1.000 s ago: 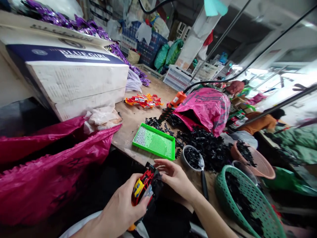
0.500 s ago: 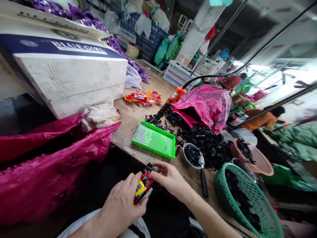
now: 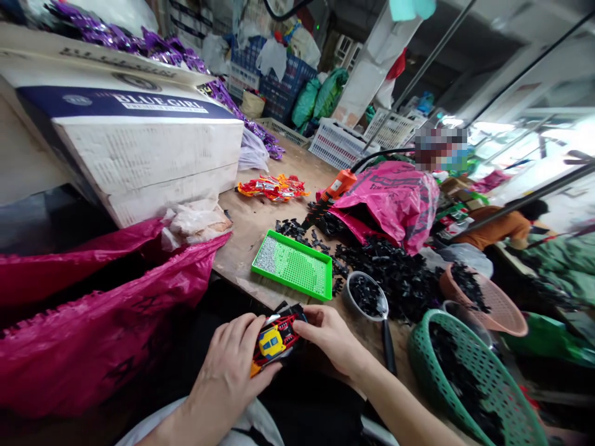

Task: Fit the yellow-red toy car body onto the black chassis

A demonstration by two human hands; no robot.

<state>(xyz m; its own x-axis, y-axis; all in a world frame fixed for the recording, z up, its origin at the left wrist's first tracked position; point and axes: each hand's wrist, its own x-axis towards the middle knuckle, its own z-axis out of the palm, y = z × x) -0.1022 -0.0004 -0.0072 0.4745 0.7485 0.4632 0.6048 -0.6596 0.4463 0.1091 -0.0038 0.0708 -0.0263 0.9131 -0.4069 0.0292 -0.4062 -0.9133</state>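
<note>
Fingers of the left hand (image 3: 232, 359) and right hand (image 3: 332, 337) pinch a red-and-yellow toy (image 3: 275, 339) at lower centre. A slip could drop it off the table edge (image 3: 242, 282); farther up, the green tray (image 3: 294, 264) might spill.

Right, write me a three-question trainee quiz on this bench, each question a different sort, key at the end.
1. True or false: both hands grip the toy car.
2. What lies directly beyond the toy car on the bench? A) green tray B) white crate C) purple wrappers
3. Fill in: the round scoop beside the tray holds small ____ parts.

Key:
1. True. The left hand and right hand both close on it.
2. A.
3. Black, like the loose pile of black parts next to it.
</note>
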